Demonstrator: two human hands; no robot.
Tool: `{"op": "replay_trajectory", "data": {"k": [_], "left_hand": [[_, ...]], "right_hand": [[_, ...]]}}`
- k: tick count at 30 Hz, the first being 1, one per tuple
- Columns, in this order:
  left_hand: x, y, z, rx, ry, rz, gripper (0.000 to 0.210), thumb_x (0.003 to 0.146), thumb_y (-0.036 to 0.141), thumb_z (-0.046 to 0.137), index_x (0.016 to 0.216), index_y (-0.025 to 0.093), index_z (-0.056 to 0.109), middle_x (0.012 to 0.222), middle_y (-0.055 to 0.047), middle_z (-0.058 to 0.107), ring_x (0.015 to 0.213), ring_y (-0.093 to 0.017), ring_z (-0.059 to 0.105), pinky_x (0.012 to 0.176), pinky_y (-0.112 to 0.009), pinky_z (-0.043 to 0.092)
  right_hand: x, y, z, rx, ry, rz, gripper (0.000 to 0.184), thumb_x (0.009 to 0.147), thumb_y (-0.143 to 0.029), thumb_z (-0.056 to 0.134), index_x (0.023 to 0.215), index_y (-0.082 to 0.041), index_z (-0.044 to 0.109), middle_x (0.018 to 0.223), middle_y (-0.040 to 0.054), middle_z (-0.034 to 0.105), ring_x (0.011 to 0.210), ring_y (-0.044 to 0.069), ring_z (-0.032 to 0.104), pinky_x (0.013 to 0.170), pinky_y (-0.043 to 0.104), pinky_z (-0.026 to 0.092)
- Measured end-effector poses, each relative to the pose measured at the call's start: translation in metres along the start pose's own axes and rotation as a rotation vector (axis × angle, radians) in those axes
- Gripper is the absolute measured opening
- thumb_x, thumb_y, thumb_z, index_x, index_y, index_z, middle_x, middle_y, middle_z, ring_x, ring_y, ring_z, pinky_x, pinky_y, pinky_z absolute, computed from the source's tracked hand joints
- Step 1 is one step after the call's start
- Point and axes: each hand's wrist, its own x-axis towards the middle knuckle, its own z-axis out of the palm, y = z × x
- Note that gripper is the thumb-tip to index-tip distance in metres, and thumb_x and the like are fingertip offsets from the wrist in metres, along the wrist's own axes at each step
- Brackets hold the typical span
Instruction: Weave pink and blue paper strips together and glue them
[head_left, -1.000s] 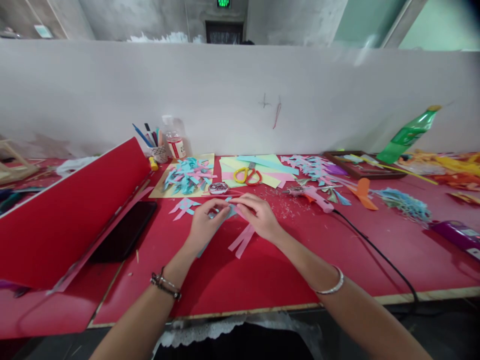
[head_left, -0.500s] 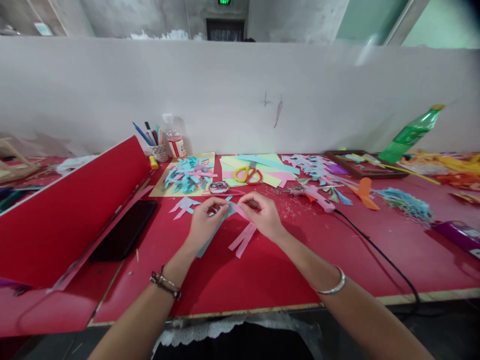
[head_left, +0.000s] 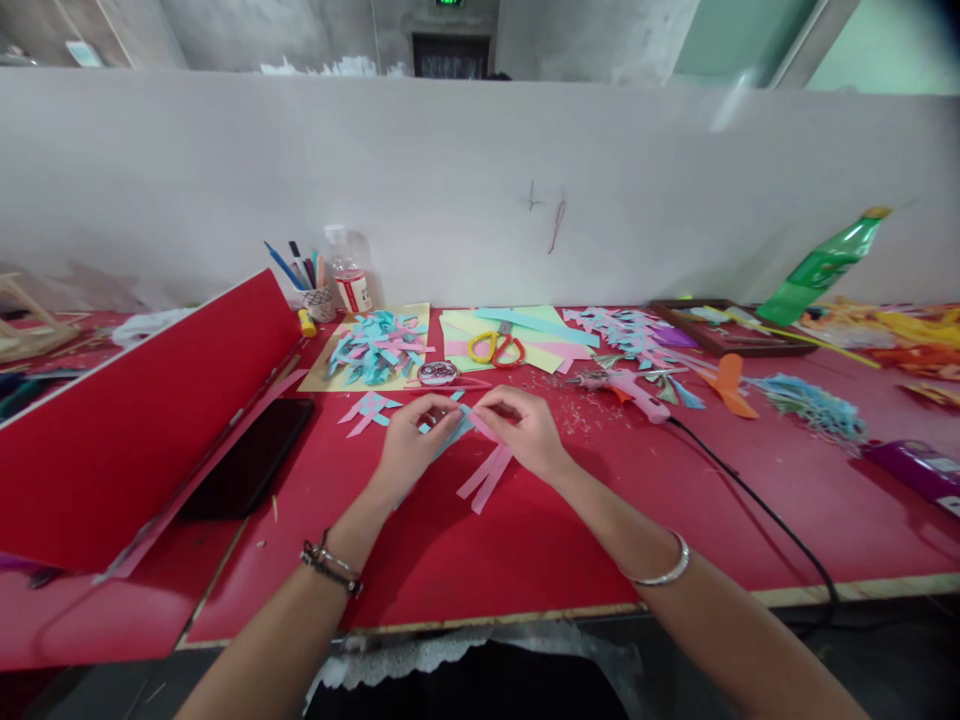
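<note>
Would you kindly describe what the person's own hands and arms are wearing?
The left hand and right hand are gloveless, and no sleeves show. A dark bracelet with silvery parts circles the left wrist; a silvery bangle rings the right forearm.

Over the red counter, the left hand has a blue paper strip in its grip while the right hand pinches a pink strip, fingertips close together. Scissors (one handle yellow, the other red) lie beyond on coloured sheets; a pink glue gun rests rightward.
</note>
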Motion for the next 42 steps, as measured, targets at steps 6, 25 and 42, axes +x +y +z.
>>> {"op": "replay_trajectory", "data": {"k": [6,25,42], "left_hand": [[0.0003,-0.0015,0.0001,0.005,0.016,0.005,0.012,0.070,0.027,0.054,0.073,0.016,0.059,0.069,0.000,0.059,0.059,-0.010,0.049,0.057,-0.022,0.039],[0.0000,-0.0025,0.0008,0.020,-0.015,0.014,0.012,0.069,0.027,0.054,0.073,0.017,0.059,0.067,0.001,0.060,0.057,-0.009,0.048,0.055,-0.020,0.039],[-0.0007,0.0010,-0.0002,0.023,-0.025,0.011,0.012,0.070,0.026,0.054,0.074,0.016,0.058,0.069,0.001,0.059,0.059,-0.010,0.048,0.058,-0.021,0.039]], "right_hand": [[-0.0006,-0.0001,-0.0015,-0.132,-0.011,0.012,0.023,0.080,-0.031,0.042,0.076,-0.017,0.060,0.075,0.0032,0.062,0.070,0.013,0.056,0.064,0.024,0.043],[-0.0026,0.0069,-0.0020,-0.537,-0.277,-0.088,0.026,0.085,-0.031,0.033,0.072,-0.018,0.053,0.056,-0.0006,0.052,0.051,0.011,0.046,0.051,0.021,0.029],[-0.0038,0.0059,-0.0016,-0.639,-0.309,-0.082,0.028,0.087,-0.031,0.029,0.073,-0.018,0.049,0.059,0.0007,0.052,0.054,0.011,0.046,0.051,0.021,0.026]]}}
